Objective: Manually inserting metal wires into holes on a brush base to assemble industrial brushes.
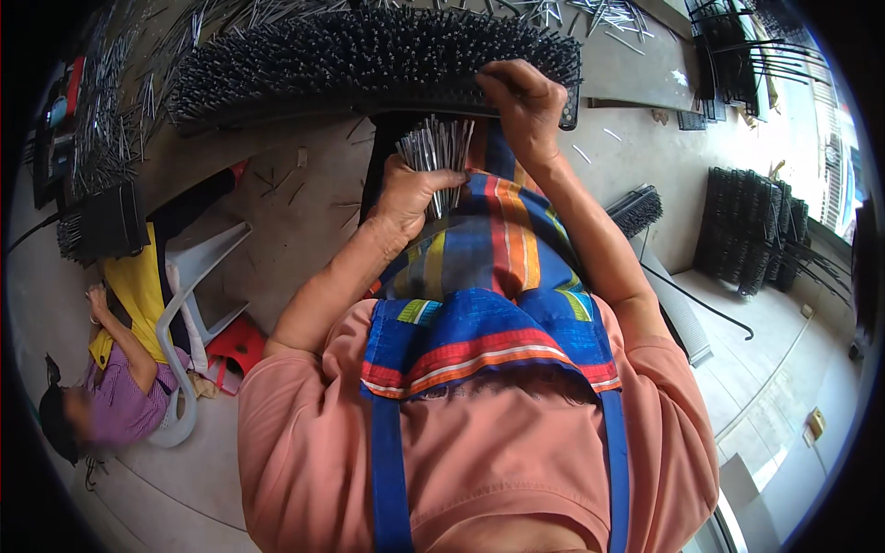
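A bundle of thin, flat, silvery-grey strips (pixel 439 146) fans upward from my left hand (pixel 407 192), whose fingers are wrapped round it above my lap. In front of me lies a long black bar (pixel 369 60) densely set with dark, grey-tipped upright bristles. My right hand (pixel 535 103) is bent over the bar's right end, thumb and fingers pinched together among the bristles. Whatever lies in that pinch is too small or hidden to make out. Several holes show along the bar's bare right edge.
Loose strips (pixel 613 17) are scattered on the table (pixel 636 74). At left, a person in a purple checked top (pixel 138 392) sits on a grey plastic chair (pixel 175 341) beside another bristled black piece (pixel 106 221). Stacked black bristled pieces (pixel 751 230) stand at right.
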`<state>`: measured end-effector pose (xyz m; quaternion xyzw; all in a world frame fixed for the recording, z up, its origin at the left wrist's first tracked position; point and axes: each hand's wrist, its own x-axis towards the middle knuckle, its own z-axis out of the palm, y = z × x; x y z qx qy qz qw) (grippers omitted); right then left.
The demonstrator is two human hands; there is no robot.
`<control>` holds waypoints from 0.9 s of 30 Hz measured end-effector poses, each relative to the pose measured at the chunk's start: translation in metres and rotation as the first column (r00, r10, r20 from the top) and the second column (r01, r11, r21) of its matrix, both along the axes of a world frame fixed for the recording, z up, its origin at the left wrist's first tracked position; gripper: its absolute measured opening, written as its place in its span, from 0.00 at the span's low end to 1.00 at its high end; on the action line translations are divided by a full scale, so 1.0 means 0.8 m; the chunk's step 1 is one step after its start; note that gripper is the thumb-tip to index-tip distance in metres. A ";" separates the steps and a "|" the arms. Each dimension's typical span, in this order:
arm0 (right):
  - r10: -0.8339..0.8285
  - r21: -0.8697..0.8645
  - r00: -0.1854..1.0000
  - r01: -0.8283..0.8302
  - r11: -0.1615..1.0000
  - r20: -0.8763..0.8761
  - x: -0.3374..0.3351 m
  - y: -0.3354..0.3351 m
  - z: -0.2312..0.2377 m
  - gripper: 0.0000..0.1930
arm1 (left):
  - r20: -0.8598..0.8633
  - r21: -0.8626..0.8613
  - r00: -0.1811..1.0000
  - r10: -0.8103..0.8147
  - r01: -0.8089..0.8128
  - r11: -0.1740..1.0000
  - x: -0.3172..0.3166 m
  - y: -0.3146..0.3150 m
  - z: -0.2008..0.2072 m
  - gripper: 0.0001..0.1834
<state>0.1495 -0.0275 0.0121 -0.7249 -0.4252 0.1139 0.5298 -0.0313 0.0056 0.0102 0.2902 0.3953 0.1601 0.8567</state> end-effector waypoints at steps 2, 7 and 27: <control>0.040 -0.088 0.989 -0.028 0.996 0.144 0.002 0.012 0.010 0.06 | -0.008 -0.017 1.000 -0.028 0.028 0.999 0.000 0.003 -0.006 0.15; 0.063 -0.102 0.967 -0.039 0.994 0.247 -0.003 0.026 0.015 0.06 | -0.014 -0.035 0.999 -0.031 0.031 0.999 0.000 0.002 -0.018 0.13; -0.036 -0.179 0.762 -0.105 0.978 -0.647 0.002 -0.029 0.028 0.04 | -0.035 -0.074 0.999 -0.007 0.005 0.997 0.009 0.001 -0.007 0.15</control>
